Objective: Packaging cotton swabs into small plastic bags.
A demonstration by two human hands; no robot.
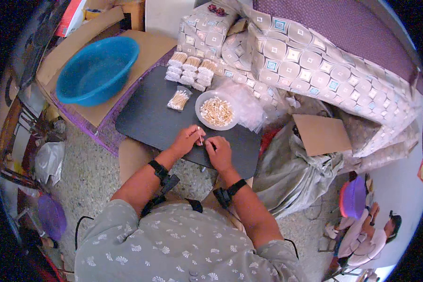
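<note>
At the near edge of the dark tabletop (148,110), my left hand (187,141) is closed on a cotton swab (200,137). My right hand (218,151) sits just beside it, fingers curled; what it may hold is hidden. Beyond both hands stands a pale bowl (198,113) heaped with loose cotton swabs (216,112). To the bowl's left lies a clear packet of swabs (179,98). Several bundles of swabs (191,70) are stacked at the far edge. Clear plastic bags (246,105) lie to the right of the bowl.
A large blue basin (98,70) rests on cardboard at the left. Patterned cushions (296,51) border the far side. Grey cloth (286,174) and a cardboard piece (322,135) are at the right. Another person (366,239) sits at the lower right near a purple basin (356,197).
</note>
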